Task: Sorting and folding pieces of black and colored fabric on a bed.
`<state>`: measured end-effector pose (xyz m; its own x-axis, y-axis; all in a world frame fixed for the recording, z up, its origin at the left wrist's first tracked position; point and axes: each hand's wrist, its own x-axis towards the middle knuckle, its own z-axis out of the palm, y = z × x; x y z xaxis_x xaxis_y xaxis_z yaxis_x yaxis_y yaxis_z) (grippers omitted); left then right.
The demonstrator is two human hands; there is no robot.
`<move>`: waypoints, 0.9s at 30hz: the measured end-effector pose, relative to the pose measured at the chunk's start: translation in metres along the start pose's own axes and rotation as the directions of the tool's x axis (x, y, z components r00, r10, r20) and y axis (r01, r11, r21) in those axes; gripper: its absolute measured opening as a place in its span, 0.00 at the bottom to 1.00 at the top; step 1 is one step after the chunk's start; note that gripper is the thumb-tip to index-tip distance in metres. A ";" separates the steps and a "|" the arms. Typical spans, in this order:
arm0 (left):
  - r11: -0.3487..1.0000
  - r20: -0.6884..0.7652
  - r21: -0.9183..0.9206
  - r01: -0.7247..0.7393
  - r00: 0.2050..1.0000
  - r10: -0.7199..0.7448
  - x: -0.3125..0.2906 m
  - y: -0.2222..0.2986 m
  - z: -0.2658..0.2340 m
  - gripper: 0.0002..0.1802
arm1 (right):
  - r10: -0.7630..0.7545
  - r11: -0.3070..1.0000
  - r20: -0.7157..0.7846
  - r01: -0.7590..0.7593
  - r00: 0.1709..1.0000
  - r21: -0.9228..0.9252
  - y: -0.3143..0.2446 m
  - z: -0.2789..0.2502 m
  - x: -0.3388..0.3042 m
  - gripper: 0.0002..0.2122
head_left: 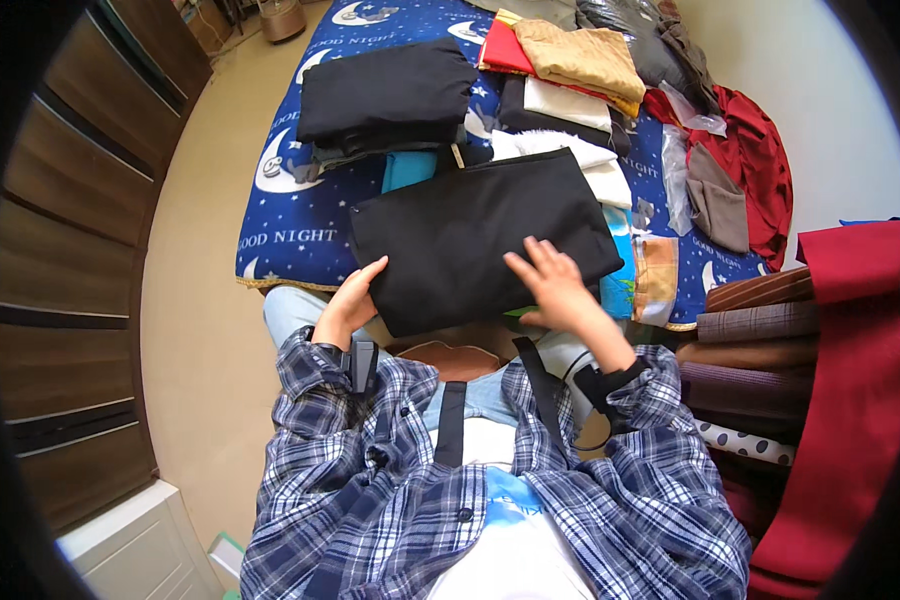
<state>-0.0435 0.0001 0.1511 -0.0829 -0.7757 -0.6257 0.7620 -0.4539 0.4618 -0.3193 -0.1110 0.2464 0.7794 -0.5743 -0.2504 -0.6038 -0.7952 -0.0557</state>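
A folded black cloth (450, 225) lies in front of me, its near part reaching past the bed's near edge above my lap. My left hand (350, 302) grips its left edge, thumb on top and the other fingers hidden underneath. On the cloth's right part, my right hand (558, 285) rests with fingers spread and holds nothing. Behind it sits another folded black stack (385, 95), with a teal piece (408, 171) beside its near edge. White folded cloth (607, 180) and a bright blue printed cloth (618, 262) show past the black cloth's right side.
The bed has a dark blue moon-patterned cover (285, 215). Tan folded fabric (580, 60) tops a pile at the back, and red cloth (755, 170) lies far right. Fabric rolls (760, 328) are stacked at right under a hanging red length (845, 400). Brown cabinets (80, 250) line the left.
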 end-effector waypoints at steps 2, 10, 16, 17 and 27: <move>1.000 0.007 -0.016 0.003 1.000 -0.003 -0.006 0.006 0.010 0.22 | -0.088 0.995 0.051 0.085 0.995 0.049 -0.027 0.013 0.004 0.48; 0.924 0.417 -0.378 -0.058 0.881 0.226 -0.027 0.013 0.016 0.18 | -0.091 0.987 -0.265 0.121 0.960 0.101 -0.077 0.017 0.029 0.37; 0.932 0.250 -0.228 -0.282 0.908 0.336 -0.056 0.034 0.057 0.26 | 0.125 0.834 -0.450 0.152 0.884 0.530 -0.060 -0.008 0.032 0.30; 0.932 0.255 -0.231 -0.279 0.907 0.335 -0.053 0.032 0.056 0.26 | 0.176 0.795 -0.467 0.155 0.867 0.586 -0.054 -0.015 0.035 0.29; 0.963 -0.076 0.203 -0.175 0.978 0.193 -0.040 0.005 0.056 0.28 | 0.762 0.046 -0.438 0.635 0.477 0.771 -0.027 -0.152 0.036 0.16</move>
<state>-0.0724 0.0036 0.2138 0.1151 -0.8132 -0.5705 0.6183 -0.3908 0.6819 -0.2501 -0.1398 0.3857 -0.0149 -0.9651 0.2615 0.3380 -0.2510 -0.9071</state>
